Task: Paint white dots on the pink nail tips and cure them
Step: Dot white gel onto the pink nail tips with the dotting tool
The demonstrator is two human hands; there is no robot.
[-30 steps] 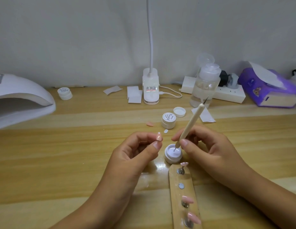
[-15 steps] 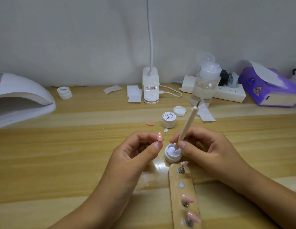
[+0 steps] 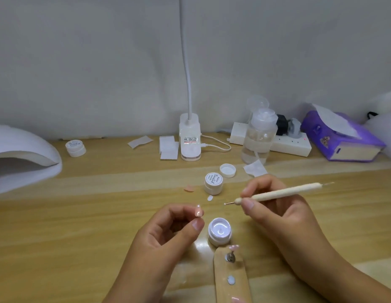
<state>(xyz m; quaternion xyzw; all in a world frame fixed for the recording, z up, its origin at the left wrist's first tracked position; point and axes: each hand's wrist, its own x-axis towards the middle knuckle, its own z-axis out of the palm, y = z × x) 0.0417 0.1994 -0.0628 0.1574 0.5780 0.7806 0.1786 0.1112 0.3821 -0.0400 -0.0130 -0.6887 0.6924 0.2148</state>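
My left hand (image 3: 166, 232) pinches a pink nail tip (image 3: 199, 212) between thumb and fingers, held upright above the table. My right hand (image 3: 277, 211) grips a cream dotting tool (image 3: 284, 193), lying nearly level, its metal point with a white bead aimed left toward the tip, a short gap away. An open jar of white gel (image 3: 219, 231) stands on the table between my hands. Just in front lies a wooden holder strip (image 3: 230, 278) with another pink tip (image 3: 234, 247) on a stand; one more shows at the bottom edge.
A white curing lamp (image 3: 22, 154) stands at the far left. Behind are a closed gel jar (image 3: 213, 182), a loose lid (image 3: 227, 170), a clear pump bottle (image 3: 259, 138), a desk lamp base (image 3: 189, 136), a power strip (image 3: 288, 143) and a purple tissue box (image 3: 341, 136).
My right hand lifted the dotting tool out of the white gel jar and swung it from upright to nearly level, its point now toward the nail tip. My left hand stayed put.
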